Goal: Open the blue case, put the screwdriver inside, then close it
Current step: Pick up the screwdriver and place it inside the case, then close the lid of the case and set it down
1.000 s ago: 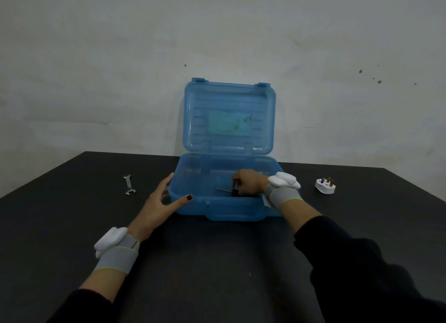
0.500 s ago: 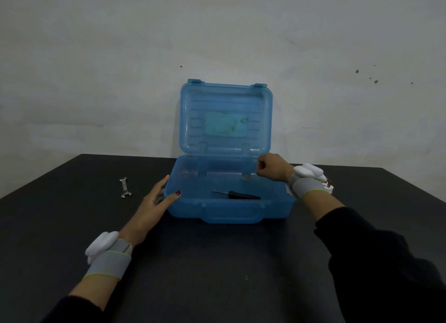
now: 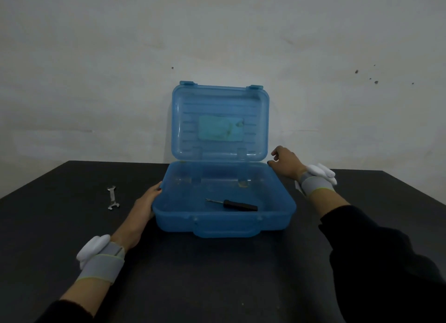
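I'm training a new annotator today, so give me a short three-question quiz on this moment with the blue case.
1. True or false: the screwdriver lies inside the blue case.
2. Which tool lies on the table left of the case? A) pliers B) wrench C) hammer
3. Fill in: the lid of the case stands ____.

Key:
1. True; it lies on the floor of the case, with no hand on it.
2. B; the wrench lies beyond the left hand, which rests against the case's left side.
3. Open; the right hand is beside its lower right corner.
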Demonstrator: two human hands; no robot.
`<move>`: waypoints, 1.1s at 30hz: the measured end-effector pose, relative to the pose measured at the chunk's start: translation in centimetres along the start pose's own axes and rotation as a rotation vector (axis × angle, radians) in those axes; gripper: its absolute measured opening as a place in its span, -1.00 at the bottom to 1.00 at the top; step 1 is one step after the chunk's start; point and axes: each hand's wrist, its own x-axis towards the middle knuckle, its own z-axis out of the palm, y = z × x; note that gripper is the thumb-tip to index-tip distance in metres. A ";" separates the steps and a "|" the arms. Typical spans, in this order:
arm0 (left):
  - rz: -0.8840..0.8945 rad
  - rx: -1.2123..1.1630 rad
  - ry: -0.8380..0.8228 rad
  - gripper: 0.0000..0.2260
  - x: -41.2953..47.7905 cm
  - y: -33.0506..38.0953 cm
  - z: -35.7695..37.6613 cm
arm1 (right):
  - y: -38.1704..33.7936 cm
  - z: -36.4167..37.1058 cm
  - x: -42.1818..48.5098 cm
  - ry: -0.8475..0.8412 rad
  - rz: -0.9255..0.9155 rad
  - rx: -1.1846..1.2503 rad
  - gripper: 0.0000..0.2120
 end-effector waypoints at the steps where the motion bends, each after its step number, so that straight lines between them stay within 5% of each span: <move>1: 0.005 -0.003 -0.001 -0.75 0.4 0.0 0.1 | 0.0 0.1 0.4 0.010 0.014 0.017 -0.61; 17: 0.043 0.075 0.006 -0.72 2.5 0.5 0.6 | -1.3 0.7 6.3 0.123 0.168 0.496 -0.59; 24: 0.040 0.104 -0.006 -0.70 2.6 0.5 0.4 | -1.8 0.0 7.3 0.078 0.192 0.732 -0.43; 33: 0.045 0.118 -0.011 -0.68 2.3 0.4 0.4 | -2.6 -0.3 8.0 0.112 0.209 0.881 -0.50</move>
